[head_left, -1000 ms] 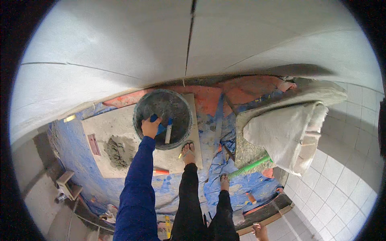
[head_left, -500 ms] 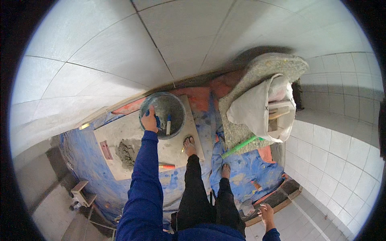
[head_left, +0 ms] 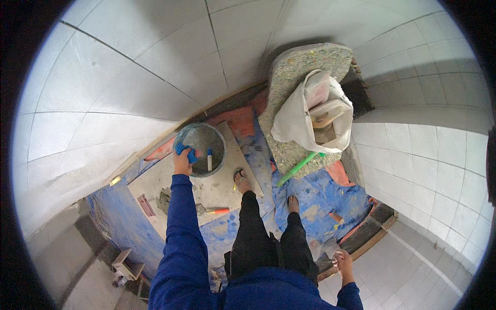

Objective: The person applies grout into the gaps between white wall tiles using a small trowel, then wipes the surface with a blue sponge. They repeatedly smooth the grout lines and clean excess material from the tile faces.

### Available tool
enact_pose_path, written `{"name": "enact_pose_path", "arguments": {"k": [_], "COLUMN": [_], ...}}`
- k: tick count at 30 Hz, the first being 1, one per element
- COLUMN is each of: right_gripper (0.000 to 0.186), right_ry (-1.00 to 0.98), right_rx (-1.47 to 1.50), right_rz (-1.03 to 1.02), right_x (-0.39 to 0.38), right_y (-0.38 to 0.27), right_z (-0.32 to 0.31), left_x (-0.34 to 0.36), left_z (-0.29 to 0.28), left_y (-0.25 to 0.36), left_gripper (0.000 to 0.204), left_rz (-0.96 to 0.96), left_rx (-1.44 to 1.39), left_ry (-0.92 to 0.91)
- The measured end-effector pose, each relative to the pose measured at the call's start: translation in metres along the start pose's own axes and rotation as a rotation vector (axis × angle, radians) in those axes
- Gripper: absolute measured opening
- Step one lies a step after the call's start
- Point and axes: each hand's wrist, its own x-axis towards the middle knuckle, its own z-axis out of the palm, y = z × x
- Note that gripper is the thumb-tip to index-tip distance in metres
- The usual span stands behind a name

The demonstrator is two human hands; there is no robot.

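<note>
My left hand (head_left: 182, 164) is closed on a crumpled blue cloth (head_left: 187, 152) at the near left rim of a round tub (head_left: 212, 137). Inside the tub, which looks grey and wet, leans a slim white bottle with a blue cap (head_left: 210, 161). The tub stands on a pale board (head_left: 206, 194). Beside my left forearm lie a trowel with a red-orange handle (head_left: 221, 211) and a heap of grey mortar (head_left: 163, 202), partly hidden by the sleeve. Low at the right, my right hand (head_left: 342, 262) hangs free, fingers loosely bent and apart, with nothing visible in it.
Blue sheeting (head_left: 310, 206) covers the floor around my feet. A white sack (head_left: 294, 121) with tools inside rests on a speckled slab (head_left: 289, 67), near a green ribbed tube (head_left: 297, 169). A mauve flat piece (head_left: 146, 205) lies on the board. Tiled walls (head_left: 413, 155) rise around.
My left hand and the blue cloth have shifted from over the tub's inside to its left rim. The view has turned, and more of the trowel shows. My right hand stays low.
</note>
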Motion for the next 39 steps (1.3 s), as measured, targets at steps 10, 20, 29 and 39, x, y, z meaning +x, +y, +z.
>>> {"name": "enact_pose_path", "arguments": {"k": [10,20,29,39], "right_gripper": [0.033,0.035,0.033,0.034], "right_ry": [0.090,0.090,0.151,0.131], "right_rx": [0.068,0.162,0.122,0.115], "right_rz": [0.007,-0.018,-0.103,-0.141], "right_x": [-0.019,-0.027,-0.036,-0.047], "right_y": [-0.004,-0.031,-0.022,0.046], "right_z": [0.000,-0.008,-0.016,-0.036], "left_x": [-0.018,-0.020,-0.030,0.007], "left_z": [-0.007,-0.003,0.025,-0.013], "left_y": [0.062,0.060,0.081,0.064], "left_gripper": [0.018,0.018,0.046,0.041], "left_rz": [-0.118,-0.068,0.002,-0.046], "left_rx": [-0.091,-0.160,0.005,0.190], "left_ry": [-0.057,-0.023,0.179,0.009]}}
